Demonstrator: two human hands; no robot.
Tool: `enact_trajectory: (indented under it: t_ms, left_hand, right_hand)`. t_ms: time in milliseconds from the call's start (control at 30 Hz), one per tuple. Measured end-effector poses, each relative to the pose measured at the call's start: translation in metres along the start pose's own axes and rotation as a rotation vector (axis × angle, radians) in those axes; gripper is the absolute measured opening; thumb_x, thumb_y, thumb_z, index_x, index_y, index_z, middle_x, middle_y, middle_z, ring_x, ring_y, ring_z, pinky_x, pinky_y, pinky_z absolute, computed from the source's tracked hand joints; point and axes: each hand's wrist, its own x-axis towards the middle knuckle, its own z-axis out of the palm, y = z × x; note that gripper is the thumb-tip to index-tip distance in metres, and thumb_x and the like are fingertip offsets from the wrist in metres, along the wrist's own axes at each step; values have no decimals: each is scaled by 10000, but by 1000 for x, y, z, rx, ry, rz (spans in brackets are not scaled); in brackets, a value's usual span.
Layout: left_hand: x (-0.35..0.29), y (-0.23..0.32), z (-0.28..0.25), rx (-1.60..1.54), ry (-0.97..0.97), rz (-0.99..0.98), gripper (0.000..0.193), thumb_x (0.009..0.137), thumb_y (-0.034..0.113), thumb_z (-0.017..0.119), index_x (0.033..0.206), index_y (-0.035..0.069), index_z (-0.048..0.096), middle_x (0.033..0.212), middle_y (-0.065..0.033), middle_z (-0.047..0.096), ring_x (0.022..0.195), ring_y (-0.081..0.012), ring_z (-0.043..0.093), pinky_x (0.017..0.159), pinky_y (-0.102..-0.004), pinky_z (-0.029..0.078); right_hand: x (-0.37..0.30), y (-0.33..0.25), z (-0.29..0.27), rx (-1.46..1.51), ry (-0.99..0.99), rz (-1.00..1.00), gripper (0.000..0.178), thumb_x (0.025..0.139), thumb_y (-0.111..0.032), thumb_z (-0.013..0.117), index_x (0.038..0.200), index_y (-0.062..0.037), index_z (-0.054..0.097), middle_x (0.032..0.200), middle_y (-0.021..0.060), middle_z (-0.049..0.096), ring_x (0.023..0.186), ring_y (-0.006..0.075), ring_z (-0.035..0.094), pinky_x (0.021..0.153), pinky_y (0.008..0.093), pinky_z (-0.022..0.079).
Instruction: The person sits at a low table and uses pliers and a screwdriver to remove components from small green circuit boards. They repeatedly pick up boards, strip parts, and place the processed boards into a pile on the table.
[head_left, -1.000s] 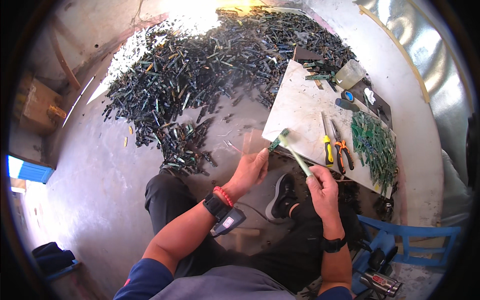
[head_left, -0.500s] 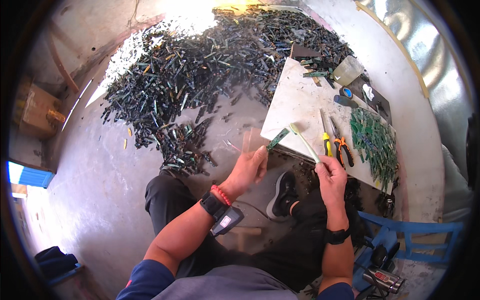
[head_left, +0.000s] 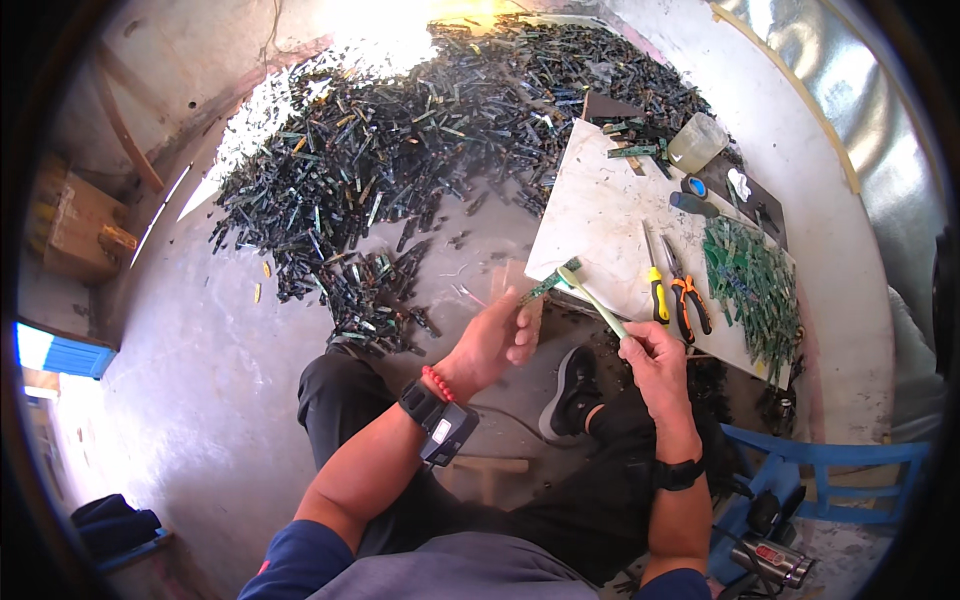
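My left hand [head_left: 497, 338] pinches one end of a narrow green circuit board strip [head_left: 541, 288], held up past the near left corner of the white board. In my right hand [head_left: 655, 365] is a pale green toothbrush [head_left: 598, 303], gripped by its handle. The brush's head lies against the far end of the strip. A yellow-handled screwdriver [head_left: 656, 290] and orange-and-black pliers [head_left: 688, 300] rest on the white board [head_left: 590, 215], just beyond my right hand.
Green strips [head_left: 750, 290] are heaped on the board's right side. A cloudy plastic tub [head_left: 697, 143], a blue-cored tape roll [head_left: 693, 186] and a dark-handled tool [head_left: 692, 204] stand farther back. A large pile of dark strips [head_left: 370, 160] covers the floor ahead. A blue chair [head_left: 820, 470] is at lower right.
The toothbrush has moved left and slightly down, from beside the strip onto its far end. My left hand has tilted, and the strip lies a little farther left.
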Motion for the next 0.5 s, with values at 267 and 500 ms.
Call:
enact_trajectory:
  t_ms: [267,500]
  left_hand:
    - [1,1,6,-7,42,-16,385,1020,399,325,749,135,397,629,15,370,507,-100,316,455,-233,268]
    - [2,-2,4,19,-35,37,340,989,398,455,775,135,441,640,37,375,503,-81,292,471,-215,277]
  right_hand:
    - [-5,1,2,9,-83,-117,184,869,-48,635,1038,25,641,803,11,624,718,64,544,652,215,455]
    - [2,5,-6,25,149,-50,200,875,-48,624,1057,34,630,847,34,644,737,78,565,689,220,468]
